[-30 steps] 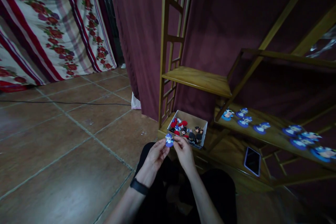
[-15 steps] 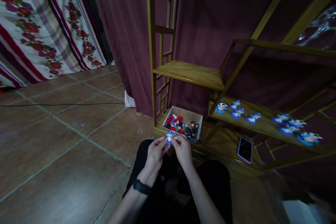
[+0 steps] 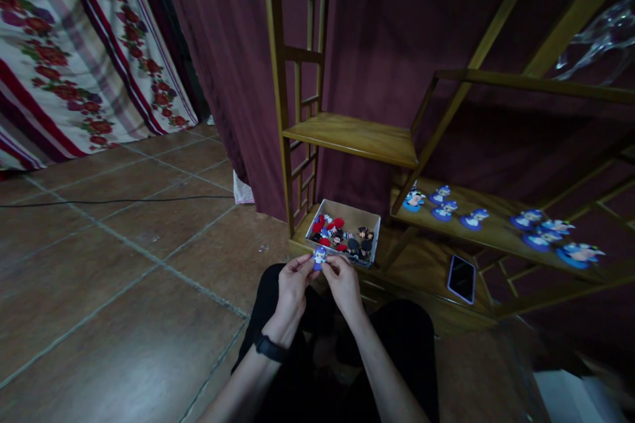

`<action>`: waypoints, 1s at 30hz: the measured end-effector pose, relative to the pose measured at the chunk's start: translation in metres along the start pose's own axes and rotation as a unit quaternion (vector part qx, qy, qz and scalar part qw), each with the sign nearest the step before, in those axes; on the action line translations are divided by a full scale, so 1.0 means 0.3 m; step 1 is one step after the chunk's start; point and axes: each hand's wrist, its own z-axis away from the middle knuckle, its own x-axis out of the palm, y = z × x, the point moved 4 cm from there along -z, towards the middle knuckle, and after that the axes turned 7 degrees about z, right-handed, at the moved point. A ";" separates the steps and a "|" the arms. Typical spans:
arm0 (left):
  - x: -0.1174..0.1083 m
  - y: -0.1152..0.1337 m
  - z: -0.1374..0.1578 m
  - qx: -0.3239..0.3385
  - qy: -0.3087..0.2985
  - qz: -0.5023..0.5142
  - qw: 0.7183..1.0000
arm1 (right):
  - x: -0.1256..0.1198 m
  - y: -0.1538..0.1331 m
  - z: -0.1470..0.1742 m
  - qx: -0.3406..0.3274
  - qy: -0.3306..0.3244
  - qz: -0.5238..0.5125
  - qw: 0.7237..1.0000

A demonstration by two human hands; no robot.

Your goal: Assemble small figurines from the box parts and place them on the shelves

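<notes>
- Left hand (image 3: 292,287) and right hand (image 3: 346,285) are meeting above the lap; fingers of both are pinching one small purple-and-white figurine (image 3: 319,256) from its two sides.
- Figurine is facing the wearer, blue-purple base down; the two-sided pinch is probably keeping so small a thing steady and leaving its front in view.
- Box (image 3: 353,215) is sitting just beyond the hands on the lowest board, holding a jumble of red, black and white figures (image 3: 338,232); its low walls are presumably keeping them together within reach.
- Eight figurines (image 3: 475,219) are resting spaced along the shelf (image 3: 499,213) to the right, some nearly touching; their broad bases are likely giving them firm footing.
- Phone (image 3: 462,279) is lying flat below that shelf, well apart from both hands.
</notes>
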 end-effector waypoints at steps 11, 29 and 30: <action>0.023 0.007 0.028 -0.001 -0.017 -0.020 1.000 | 0.001 0.038 -0.033 0.025 -0.003 0.003 1.000; 0.029 -0.013 0.013 0.000 -0.003 0.030 1.000 | -0.008 0.019 -0.037 0.032 0.019 -0.015 0.999; 0.026 -0.013 0.009 -0.014 -0.004 0.032 0.999 | -0.007 0.025 -0.039 0.030 0.012 -0.026 0.999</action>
